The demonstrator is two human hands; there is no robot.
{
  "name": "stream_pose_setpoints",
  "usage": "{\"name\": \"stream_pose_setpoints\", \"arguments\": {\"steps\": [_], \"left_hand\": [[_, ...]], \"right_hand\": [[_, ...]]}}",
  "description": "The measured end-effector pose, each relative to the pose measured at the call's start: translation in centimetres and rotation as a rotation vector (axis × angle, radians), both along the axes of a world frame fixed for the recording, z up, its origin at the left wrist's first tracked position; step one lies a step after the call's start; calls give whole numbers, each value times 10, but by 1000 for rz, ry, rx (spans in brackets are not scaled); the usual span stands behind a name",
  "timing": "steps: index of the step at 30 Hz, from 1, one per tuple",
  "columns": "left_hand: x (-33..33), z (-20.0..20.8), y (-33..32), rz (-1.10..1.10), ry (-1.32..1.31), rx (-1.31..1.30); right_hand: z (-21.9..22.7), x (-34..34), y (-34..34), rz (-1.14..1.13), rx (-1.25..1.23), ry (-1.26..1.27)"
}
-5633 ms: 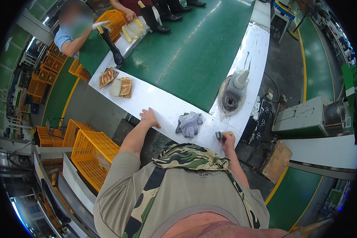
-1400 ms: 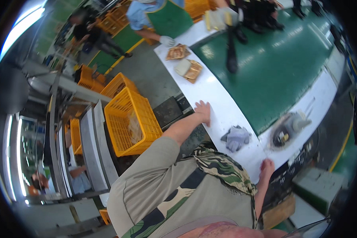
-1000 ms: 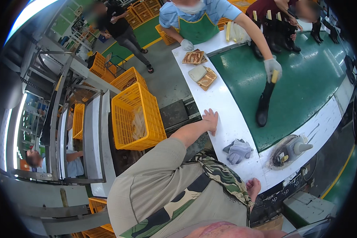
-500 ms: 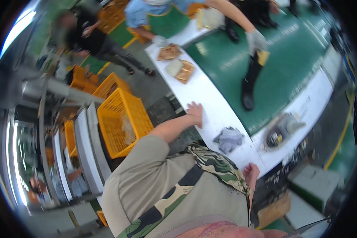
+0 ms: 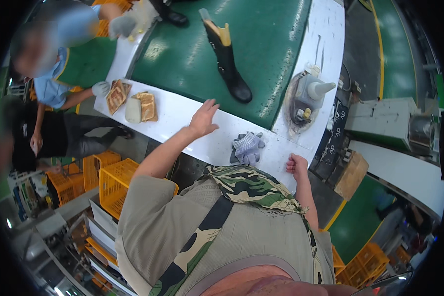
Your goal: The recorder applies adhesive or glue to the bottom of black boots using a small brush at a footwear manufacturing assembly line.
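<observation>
My left hand [image 5: 204, 119] is over the white ledge beside the green surface, fingers stretched out, holding nothing. Loosely curled, my right hand [image 5: 296, 164] rests at the ledge's right end, and no object shows in it. Between my hands lies a crumpled pair of grey work gloves [image 5: 249, 147]. A black boot [image 5: 229, 70] with a yellow piece [image 5: 224, 34] at its top lies on the green surface [image 5: 182, 54], just beyond my left hand and apart from it.
Right of the green surface, a grey bottle with a cone spout [image 5: 311, 90] stands in a stained tray. Leftward on the ledge are brown patterned pads [image 5: 148, 107]. A gloved co-worker [image 5: 66, 89] stands there. Yellow crates [image 5: 114, 185] stand lower left.
My view has swung to the right. The co-worker's hand has let go of the boot, which now lies on the green surface. My left hand has moved towards the green surface's edge.
</observation>
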State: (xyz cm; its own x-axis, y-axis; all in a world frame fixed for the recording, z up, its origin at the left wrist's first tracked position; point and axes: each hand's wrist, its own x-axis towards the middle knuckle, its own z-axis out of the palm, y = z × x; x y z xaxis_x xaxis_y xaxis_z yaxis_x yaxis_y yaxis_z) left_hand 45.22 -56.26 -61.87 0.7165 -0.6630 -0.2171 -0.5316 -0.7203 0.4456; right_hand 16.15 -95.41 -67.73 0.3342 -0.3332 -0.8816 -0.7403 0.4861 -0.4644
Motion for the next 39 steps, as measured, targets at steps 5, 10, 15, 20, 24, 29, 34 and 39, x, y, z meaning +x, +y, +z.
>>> {"name": "stream_pose_setpoints", "arguments": {"steps": [5, 10, 15, 20, 24, 29, 34, 39], "left_hand": [[83, 20, -106, -627, -362, 197], [128, -7, -166, -852, -733, 732], [150, -42, -194, -911, -592, 951], [158, -32, -200, -900, -529, 923], [170, -17, -195, -754, -393, 832], [203, 21, -173, -355, -190, 690], [205, 80, -133, -42, -116, 487], [156, 122, -111, 138, 109, 134]], "right_hand": [[3, 4, 1, -12, -33, 65], [4, 7, 1, -26, -25, 76], [4, 7, 1, -44, -31, 90], [0, 5, 0, -85, 0, 37], [-2, 0, -1, -117, 7, 26], [4, 0, -5, -76, 77, -18], [43, 31, -33, 47, -245, -239], [101, 97, -59, 392, -1175, -542]]}}
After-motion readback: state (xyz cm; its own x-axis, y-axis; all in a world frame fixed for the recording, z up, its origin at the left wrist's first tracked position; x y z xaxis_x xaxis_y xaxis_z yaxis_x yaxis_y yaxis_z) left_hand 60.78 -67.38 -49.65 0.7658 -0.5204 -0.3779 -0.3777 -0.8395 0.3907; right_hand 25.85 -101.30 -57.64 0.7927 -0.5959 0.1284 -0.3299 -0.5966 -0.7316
